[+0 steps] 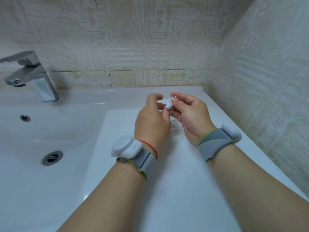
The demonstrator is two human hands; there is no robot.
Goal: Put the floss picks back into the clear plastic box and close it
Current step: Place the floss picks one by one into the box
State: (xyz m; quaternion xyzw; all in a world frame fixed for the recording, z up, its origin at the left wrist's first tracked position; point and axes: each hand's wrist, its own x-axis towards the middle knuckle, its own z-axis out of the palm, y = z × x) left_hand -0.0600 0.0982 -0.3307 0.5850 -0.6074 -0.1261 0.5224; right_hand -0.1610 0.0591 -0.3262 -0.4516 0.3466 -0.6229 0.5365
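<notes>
While held above one counter (167,190), the left hand (151,121) and right hand (189,114) pinch floss picks (168,103), too blurred to count.

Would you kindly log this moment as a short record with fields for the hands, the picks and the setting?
setting: white counter beside a sink, faucet at left
left hand: pinches the floss picks
right hand: pinches the same bunch, above the counter
clear plastic box: perhaps the faint clear shape under the hands; lid unclear
</notes>
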